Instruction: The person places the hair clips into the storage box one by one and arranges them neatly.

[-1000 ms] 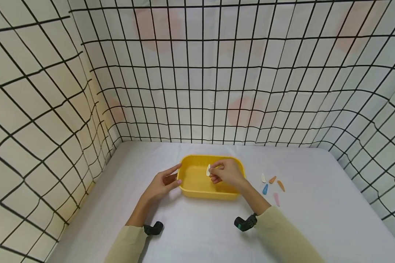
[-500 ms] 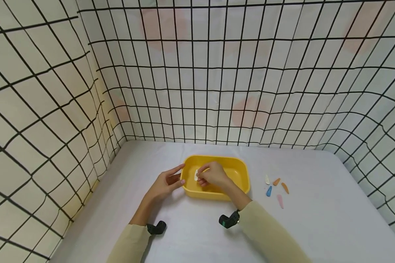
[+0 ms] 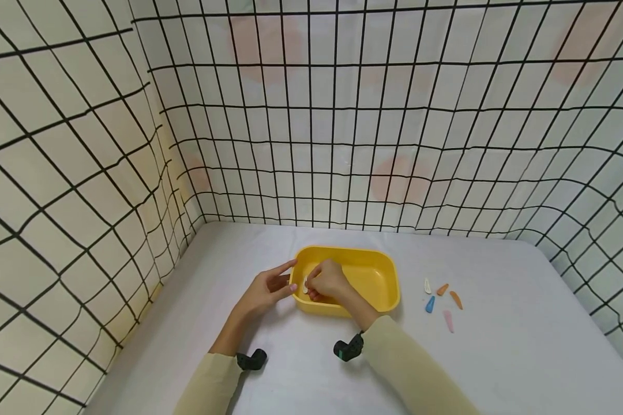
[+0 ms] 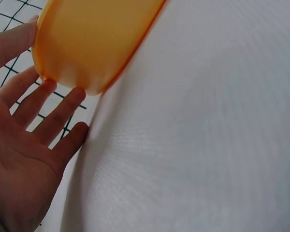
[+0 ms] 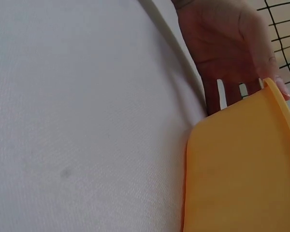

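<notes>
Head | right hand (image 3: pixel 329 280) pinches white clip (image 3: pixel 305 285) | long axis near-vertical in view

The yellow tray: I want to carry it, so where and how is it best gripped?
I'd grip the yellow tray by its rim at both short ends, one hand from each side, thumbs on top, fingers against the outer wall. Upright and longer than wide, it should stay level that way; the left hand touches its left end, the right end is free.
</notes>
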Demonstrator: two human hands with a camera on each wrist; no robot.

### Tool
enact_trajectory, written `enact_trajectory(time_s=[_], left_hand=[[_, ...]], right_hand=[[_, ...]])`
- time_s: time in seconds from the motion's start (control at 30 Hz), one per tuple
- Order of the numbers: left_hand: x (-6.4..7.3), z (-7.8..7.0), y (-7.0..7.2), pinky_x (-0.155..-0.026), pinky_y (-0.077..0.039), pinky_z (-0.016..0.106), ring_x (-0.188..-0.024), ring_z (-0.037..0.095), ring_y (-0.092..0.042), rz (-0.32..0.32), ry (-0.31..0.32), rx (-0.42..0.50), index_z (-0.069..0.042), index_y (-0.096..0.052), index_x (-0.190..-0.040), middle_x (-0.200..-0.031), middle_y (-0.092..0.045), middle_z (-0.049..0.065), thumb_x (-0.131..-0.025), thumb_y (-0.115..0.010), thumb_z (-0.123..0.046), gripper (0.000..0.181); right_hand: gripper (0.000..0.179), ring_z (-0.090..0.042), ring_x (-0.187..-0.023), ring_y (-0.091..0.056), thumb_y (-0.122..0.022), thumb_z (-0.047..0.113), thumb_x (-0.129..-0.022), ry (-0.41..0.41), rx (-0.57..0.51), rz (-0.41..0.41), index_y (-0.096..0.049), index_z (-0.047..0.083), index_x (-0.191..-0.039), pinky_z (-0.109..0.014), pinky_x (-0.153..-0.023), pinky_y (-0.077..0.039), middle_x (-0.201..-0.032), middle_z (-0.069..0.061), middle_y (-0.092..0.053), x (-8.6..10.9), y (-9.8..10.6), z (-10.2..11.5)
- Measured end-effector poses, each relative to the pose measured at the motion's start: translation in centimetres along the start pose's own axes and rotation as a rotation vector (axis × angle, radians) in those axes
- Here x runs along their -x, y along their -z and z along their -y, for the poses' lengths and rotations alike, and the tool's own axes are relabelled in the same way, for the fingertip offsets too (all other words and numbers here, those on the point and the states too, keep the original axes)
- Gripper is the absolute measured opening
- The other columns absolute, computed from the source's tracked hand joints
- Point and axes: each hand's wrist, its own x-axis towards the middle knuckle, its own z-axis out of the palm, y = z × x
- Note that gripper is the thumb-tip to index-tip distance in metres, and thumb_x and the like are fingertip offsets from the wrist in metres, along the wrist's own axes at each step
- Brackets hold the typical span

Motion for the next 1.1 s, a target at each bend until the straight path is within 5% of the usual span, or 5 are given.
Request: enact_trajectory(time_s=[0.37, 0.6, 0.9, 1.1], left_hand=[[-0.4, -0.3, -0.5, -0.112, -0.05, 0.052, -0.131, 0.032, -0.06, -0.035, 0.045, 0.032, -0.028, -0.052, -0.152, -0.155, -0.052, -0.002, -0.095, -0.075, -0.027, 0.062], [-0.4, -0.6, -0.5, -0.097, -0.058, 0.039, -0.112, 0.024, -0.068, -0.085, 0.106, 0.114, -0.026, -0.059, -0.147, -0.152, -0.055, 0.0, -0.095, -0.075, -0.028, 0.054], [-0.4, -0.9, -0.9, -0.078, -0.063, 0.025, -0.082, 0.021, -0.071, -0.099, 0.199, 0.257, -0.027, -0.06, -0.145, -0.142, -0.053, 0.008, -0.094, -0.076, -0.022, 0.054], [-0.5, -0.9, -1.0, -0.077, -0.063, 0.024, -0.081, 0.02, -0.069, -0.097, 0.207, 0.3, -0.027, -0.061, -0.145, -0.132, -0.051, 0.011, -0.095, -0.075, -0.019, 0.052]], right_hand=[[0.01, -0.016, -0.052, -0.066, -0.074, 0.005, -0.092, 0.006, 0.031, 0.0, -0.074, -0.004, -0.089, -0.025, -0.053, -0.061, -0.068, -0.012, -0.071, 0.3, 0.1, -0.1], [0.013, -0.016, -0.055, -0.067, -0.074, 0.007, -0.092, 0.011, -0.011, 0.02, -0.076, -0.005, -0.092, -0.027, -0.055, -0.062, -0.072, -0.012, -0.073, 0.5, 0.5, 0.1], [0.02, -0.018, -0.066, -0.07, -0.076, 0.02, -0.095, 0.025, -0.033, -0.002, -0.075, 0.002, -0.102, -0.027, -0.066, -0.064, -0.081, -0.01, -0.073, 1.9, 3.8, -1.1], [0.024, -0.022, -0.077, -0.071, -0.074, 0.019, -0.096, 0.081, -0.075, -0.001, -0.071, 0.001, -0.112, -0.033, -0.075, -0.066, -0.098, -0.017, -0.075, 3.5, 7.4, -1.8]])
